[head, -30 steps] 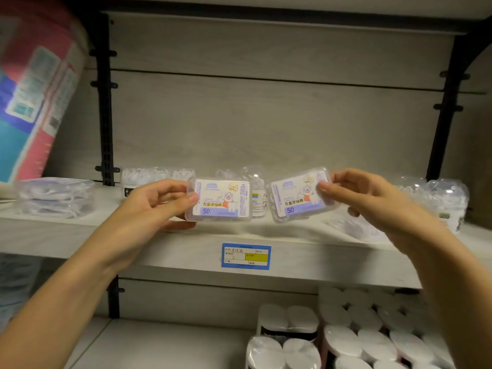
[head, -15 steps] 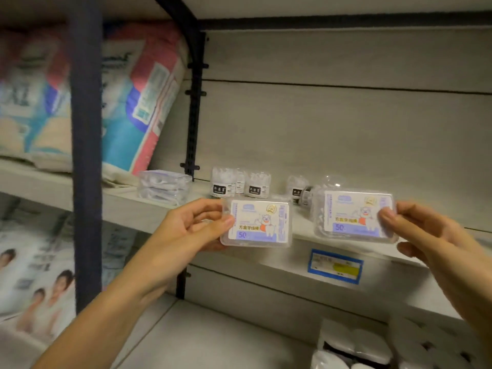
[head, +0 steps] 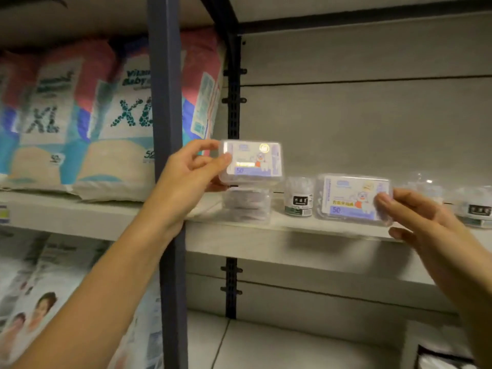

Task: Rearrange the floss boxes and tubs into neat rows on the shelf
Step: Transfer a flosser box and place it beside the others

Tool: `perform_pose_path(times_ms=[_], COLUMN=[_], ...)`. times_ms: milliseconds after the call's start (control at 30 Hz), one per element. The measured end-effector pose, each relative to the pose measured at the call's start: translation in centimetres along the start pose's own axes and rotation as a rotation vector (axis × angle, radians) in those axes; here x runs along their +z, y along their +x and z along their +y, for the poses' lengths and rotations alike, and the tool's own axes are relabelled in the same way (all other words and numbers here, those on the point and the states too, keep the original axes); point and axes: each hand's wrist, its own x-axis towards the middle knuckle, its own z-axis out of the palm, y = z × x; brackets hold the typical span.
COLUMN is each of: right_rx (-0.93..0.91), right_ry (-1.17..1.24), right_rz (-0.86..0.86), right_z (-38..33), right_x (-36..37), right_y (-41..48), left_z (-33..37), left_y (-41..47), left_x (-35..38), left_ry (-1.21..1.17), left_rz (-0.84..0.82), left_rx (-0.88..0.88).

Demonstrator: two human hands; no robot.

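**Two floss boxes in hand, ready for placing**

Nearest, gripping with both hands. With the left hand [head: 186,171], pinching the raised floss box [head: 253,162] by its left end: thumb across the front corner, the other fingers [head: 202,145] curled over the top and back. With the right hand [head: 415,217], clamping the lower floss box [head: 351,199] at its right end, thumb pressed on the printed face, remaining fingertips partly hidden behind.

Relative to the black-labelled tub [head: 298,198]:
- Raised box up and to the left, directly over a stack of clear boxes [head: 246,205]; touching it or just clear, impossible to tell.
- Lower box immediately to the right, bottom edge about level with the front lip of the shelf [head: 266,235]; resting on the board or just off it, also unclear.

Judged as the placing step. To do it well:
- Lower the raised box straight down, flat, edges matched to the box beneath, printed face forward.
- Let go only once seated, given slick clear plastic likely to slide.
- Avoid swinging the left wrist toward the tub, probably light and easy to topple.
- Set the lower box square to the lip, beside the tub without nudging it, at the same depth as the stack for a straight front line.

Further right of the tub, more small tubs [head: 476,209], blurred, seemingly unsorted. Far left of it, beyond the dark upright [head: 166,102], nappy packs [head: 114,115]. Behind everything, the pale back panel [head: 372,115].
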Motion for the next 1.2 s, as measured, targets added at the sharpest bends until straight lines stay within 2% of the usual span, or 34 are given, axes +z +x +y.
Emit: perform_pose_path(times_ms=[167, 433, 700, 933, 1000, 1067, 1133, 1200], right_rx=[0.021, -0.038, -0.010, 0.013, 0.001, -0.030, -0.093, -0.164], right_ry=[-0.005, -0.087, -0.096, -0.084, -0.082, -0.072, -0.092, -0.140], right_rz=[0.031, 0.101, 0.049, 0.004, -0.038, -0.083, -0.108, -0.115], right_z=[0.0, -1.1, -1.0, -0.1, 0.1, 0.3, 0.6, 1.0], right_x=[2.5, 1.7, 3.0, 4.2, 4.9, 5.8, 6.8, 7.7], right_y=[0.0, 0.7, 3.1, 4.5, 4.4, 4.2, 4.0, 3.9], left_z=[-2.4, -5.2, -4.9, -5.3, -5.1, -4.9, -4.8, -4.7], left_y=[5.3, 6.9, 6.7, 7.1, 7.0, 6.6, 5.4, 3.5], left_x=[0.4, 0.3, 0.7, 0.6, 0.8, 0.8, 0.4, -0.4], left_ry=[0.137, 0.349, 0.653, 0.792, 0.823, 0.830, 0.765, 0.650], left_rz=[-0.043, -0.087, -0.166, -0.229, -0.215, -0.123, 0.033, 0.075], left_rx=[-0.083, -0.155, -0.212, -0.215, -0.172, -0.033, 0.243, 0.491])
